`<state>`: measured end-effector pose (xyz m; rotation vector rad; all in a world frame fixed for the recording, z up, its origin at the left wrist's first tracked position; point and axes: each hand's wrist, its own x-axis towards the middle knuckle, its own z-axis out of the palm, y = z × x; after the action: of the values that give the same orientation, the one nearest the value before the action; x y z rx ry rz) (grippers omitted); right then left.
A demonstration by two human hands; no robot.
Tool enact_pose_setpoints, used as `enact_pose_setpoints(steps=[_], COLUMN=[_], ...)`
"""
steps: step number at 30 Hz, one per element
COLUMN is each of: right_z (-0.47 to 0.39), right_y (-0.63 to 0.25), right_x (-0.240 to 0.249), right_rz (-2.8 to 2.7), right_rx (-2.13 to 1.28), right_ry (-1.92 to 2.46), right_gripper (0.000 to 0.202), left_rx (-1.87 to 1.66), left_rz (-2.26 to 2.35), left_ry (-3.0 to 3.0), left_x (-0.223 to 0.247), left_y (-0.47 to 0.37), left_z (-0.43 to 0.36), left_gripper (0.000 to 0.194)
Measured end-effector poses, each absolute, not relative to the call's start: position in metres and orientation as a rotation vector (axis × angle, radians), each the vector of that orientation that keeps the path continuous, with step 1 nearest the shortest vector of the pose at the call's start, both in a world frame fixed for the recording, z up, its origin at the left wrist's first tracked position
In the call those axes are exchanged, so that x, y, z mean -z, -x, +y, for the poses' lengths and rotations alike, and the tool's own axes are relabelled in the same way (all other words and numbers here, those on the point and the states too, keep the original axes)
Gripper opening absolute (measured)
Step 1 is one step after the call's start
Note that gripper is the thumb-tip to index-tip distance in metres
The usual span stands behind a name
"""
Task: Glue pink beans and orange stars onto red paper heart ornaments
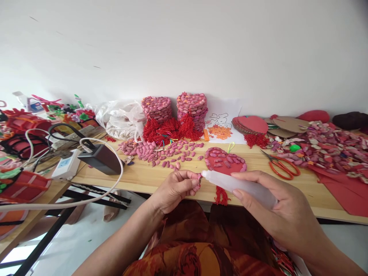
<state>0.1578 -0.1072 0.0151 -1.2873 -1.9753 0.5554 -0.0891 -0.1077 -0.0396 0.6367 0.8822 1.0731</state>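
Note:
Between the thumb and fingers of my left hand (179,189) is a small pink peanut shell (199,177), mostly covered by the fingertips. My right hand (283,207) is wrapped round a translucent white squeeze bottle (244,188), tilted so its nozzle points left and meets the shell. Just beyond the bottle lies a red disc (230,167) with pink peanut shells along its upper part, a yellow-green loop at the top and a red tassel (221,195) hanging over the table edge. Loose pink peanut shells (166,155) are scattered behind my left hand.
Two stacks of shell-covered discs (192,103) stand by the wall. Orange-handled scissors (284,167) lie right of the disc, before a big shell heap (339,145). A black adapter (101,158) with a looping white cable (122,168) sits at left, near a plastic bag (119,119).

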Motion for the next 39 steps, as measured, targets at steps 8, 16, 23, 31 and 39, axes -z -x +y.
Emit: enact_pose_setpoints(steps=[8, 16, 23, 31, 39], right_z=[-0.109, -0.117, -0.12, -0.117, -0.119], right_y=[-0.15, -0.15, -0.154, -0.156, -0.153], right_x=[-0.018, -0.016, -0.014, -0.016, -0.02], right_rz=[-1.777, -1.652, -1.877, -2.005, -1.911], right_rx=[-0.841, -0.964, -0.79, -0.667, -0.703], right_ry=[1.312, 1.373, 1.327, 1.294, 1.316], right_gripper=[0.027, 0.03, 0.024, 0.021, 0.02], left_rx=[-1.055, -1.133, -1.178, -1.179, -1.161], left_rz=[0.859, 0.814, 0.826, 0.894, 0.956], left_ry=[-0.589, -0.532, -0.628, -0.741, -0.779], left_x=[0.041, 0.043, 0.043, 0.04, 0.036], left_y=[0.085, 0.086, 0.085, 0.086, 0.085], left_z=[-0.107, -0.104, -0.103, -0.103, -0.102], left_gripper=[0.033, 0.027, 0.022, 0.027, 0.033])
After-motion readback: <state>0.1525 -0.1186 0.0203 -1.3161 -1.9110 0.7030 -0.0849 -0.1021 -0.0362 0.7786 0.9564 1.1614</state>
